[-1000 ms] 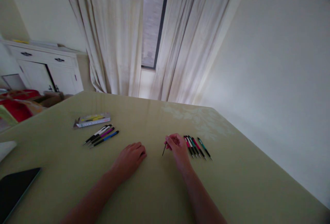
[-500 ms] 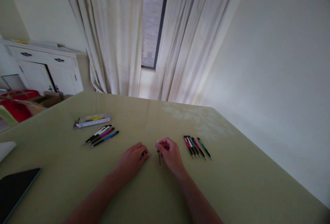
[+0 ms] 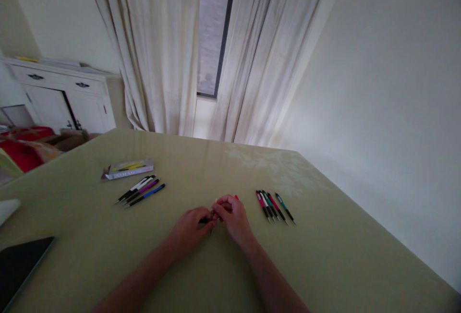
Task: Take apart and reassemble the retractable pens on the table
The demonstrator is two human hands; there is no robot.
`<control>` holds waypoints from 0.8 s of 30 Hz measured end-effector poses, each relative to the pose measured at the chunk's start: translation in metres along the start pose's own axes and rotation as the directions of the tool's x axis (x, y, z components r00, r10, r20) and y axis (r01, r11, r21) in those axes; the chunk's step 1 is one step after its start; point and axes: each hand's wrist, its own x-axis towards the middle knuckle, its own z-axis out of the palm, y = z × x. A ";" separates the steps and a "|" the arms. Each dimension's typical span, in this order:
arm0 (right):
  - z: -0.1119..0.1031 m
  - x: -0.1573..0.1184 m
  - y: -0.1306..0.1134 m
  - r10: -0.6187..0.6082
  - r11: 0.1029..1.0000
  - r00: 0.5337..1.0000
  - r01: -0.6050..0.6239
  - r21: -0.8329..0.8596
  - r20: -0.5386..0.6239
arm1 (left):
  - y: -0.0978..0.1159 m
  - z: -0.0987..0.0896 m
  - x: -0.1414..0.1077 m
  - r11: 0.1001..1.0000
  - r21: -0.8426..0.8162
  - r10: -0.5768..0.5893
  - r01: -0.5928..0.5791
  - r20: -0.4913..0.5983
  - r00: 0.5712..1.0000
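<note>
My left hand and my right hand meet fingertip to fingertip above the middle of the table. Dark, thin parts show between the left fingers, too small to name. The right fingers are pinched together, and a small pink piece shows just behind them; what they grip is mostly hidden. Right of my hands, several pens in pink, white and green lie side by side, with one green pen a little apart. On the left lie white pens, a purple pen and a blue pen.
An open pen box lies behind the left pens on the green table. At the left edge are a dark flat device and a white object. Beyond stand a white cabinet and curtains.
My left hand has moved right and my right hand slightly left, so their fingertips now meet. The thin dark rod below my right fingers has left its upright place. The pink piece has come into view.
</note>
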 end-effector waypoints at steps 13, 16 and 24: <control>-0.006 0.005 0.010 -0.259 0.385 0.963 0.030 -0.922 -0.077 | -0.016 -0.004 0.005 0.873 0.457 -0.112 0.172 -0.156 0.981; -0.002 0.006 0.009 -0.250 0.342 0.966 0.017 -0.940 -0.073 | -0.015 -0.003 0.005 0.873 0.465 -0.088 0.150 -0.153 0.984; 0.012 -0.001 0.012 -0.300 0.409 0.952 0.079 -0.909 -0.052 | -0.014 -0.001 0.002 0.907 0.410 -0.047 0.098 -0.132 0.990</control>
